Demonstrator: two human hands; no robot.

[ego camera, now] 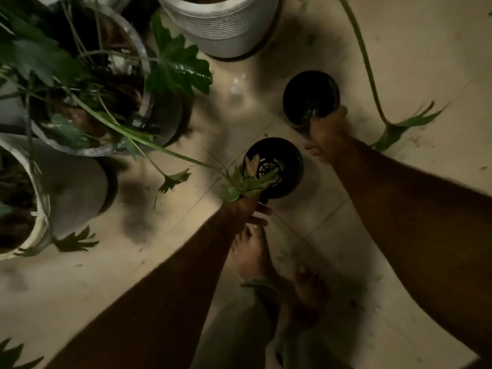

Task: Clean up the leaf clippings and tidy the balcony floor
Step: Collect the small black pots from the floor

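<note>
My left hand [249, 209] grips the near rim of a small black plastic pot [277, 166], along with a green leaf clipping [239, 183]; a dry brown leaf lies inside the pot. My right hand [326, 131] holds the near rim of a second black pot [310, 95], farther away on the tiled floor. A long cut stem with a green leaf [404, 126] lies on the floor right of my right hand. More leaf clippings lie at the left: one [174, 179] near the middle, another [76, 241] by the white pot.
A large ribbed white pot [221, 25] stands at the top. A grey pot with a leafy plant [87, 83] and another white pot [66, 187] crowd the left side. My bare feet [255, 251] stand below the left hand. Small bits of debris speckle the floor tiles [426, 49].
</note>
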